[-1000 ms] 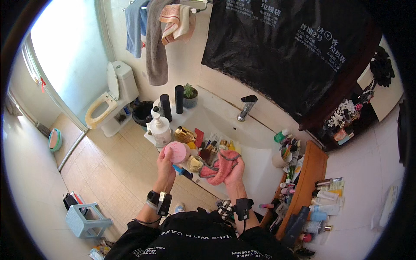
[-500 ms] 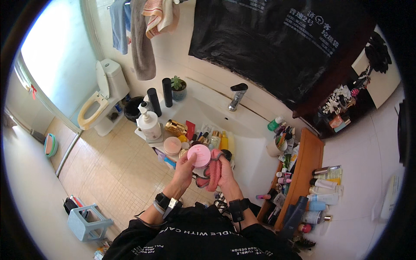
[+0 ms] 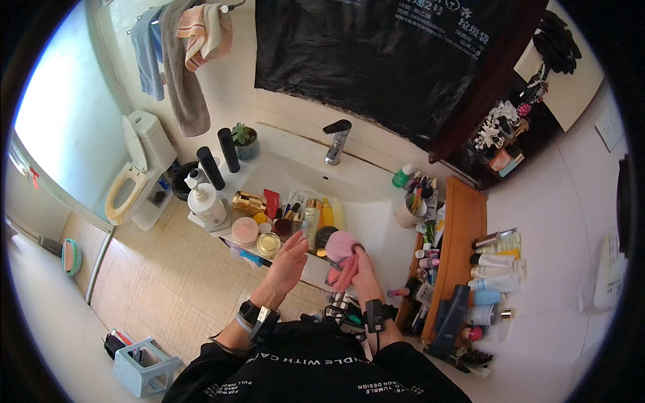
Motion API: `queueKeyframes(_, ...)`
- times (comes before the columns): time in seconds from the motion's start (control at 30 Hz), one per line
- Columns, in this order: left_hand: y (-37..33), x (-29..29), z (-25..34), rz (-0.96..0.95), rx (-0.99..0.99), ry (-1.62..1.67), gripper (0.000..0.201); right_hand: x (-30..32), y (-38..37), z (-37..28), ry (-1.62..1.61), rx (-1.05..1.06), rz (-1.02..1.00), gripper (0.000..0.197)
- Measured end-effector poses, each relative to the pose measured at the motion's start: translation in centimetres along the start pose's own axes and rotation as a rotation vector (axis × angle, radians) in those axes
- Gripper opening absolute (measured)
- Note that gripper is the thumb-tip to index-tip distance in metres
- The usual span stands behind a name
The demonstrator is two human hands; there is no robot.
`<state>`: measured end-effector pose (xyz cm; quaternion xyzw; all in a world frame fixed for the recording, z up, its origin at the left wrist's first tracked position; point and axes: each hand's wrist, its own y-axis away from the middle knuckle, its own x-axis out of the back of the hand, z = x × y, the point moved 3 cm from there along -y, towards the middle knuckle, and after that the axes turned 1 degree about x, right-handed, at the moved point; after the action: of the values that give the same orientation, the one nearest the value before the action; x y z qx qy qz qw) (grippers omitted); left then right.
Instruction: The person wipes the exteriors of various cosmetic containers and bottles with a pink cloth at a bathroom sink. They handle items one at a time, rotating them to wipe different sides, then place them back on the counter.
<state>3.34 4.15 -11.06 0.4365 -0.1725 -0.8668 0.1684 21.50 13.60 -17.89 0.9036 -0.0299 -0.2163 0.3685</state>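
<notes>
My right hand [image 3: 365, 270] grips a coral-pink cloth [image 3: 344, 273] with a dark edge, together with a round pink jar [image 3: 341, 244] above it. My left hand [image 3: 287, 263] holds nothing; its fingers are stretched out beside the crowd of cosmetics. Closest to that hand are a small round pot with a yellowish middle [image 3: 269, 245] and a larger pale-pink round container [image 3: 244, 231]. Behind them lie a gold bottle [image 3: 249, 202], a red packet [image 3: 271, 201] and a yellow bottle [image 3: 327, 211]. A dark round lid [image 3: 326, 236] sits just left of the pink jar.
A white sink [image 3: 376, 221] with a chrome tap [image 3: 337, 142] lies ahead. On its left stand a white pump bottle [image 3: 205, 203], two black cylinders and a potted succulent [image 3: 244, 141]. A wooden organizer [image 3: 457, 248] full of toiletries borders the right; a toilet [image 3: 138, 161] is far left.
My left hand has let go of the pink jar and drawn away to the left. The jar now rests with the cloth in my right hand. The whole view has shifted slightly.
</notes>
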Motion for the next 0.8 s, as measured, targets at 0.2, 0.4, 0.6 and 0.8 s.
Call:
queueKeyframes(0.2,-0.5,0.3,-1.2,-0.018,0.110,0.051,0.055,-1.3,-2.6,2.5,0.072,0.151,-0.143,0.018)
queueKeyframes(0.4,-1.4,1.1,-1.5,-0.009,0.141,0.063,0.053,-1.4,-2.7,2.6,0.108,0.082,-0.182,0.016)
queueKeyframes(0.6,-3.2,0.2,-1.8,-0.123,0.172,0.096,0.047,0.0,-1.6,1.4,0.048,0.112,-0.223,0.015)
queueKeyframes(0.8,-4.4,-5.6,-2.4,-0.254,0.216,-0.026,0.044,0.4,2.0,-3.9,-0.313,0.094,-0.131,0.028)
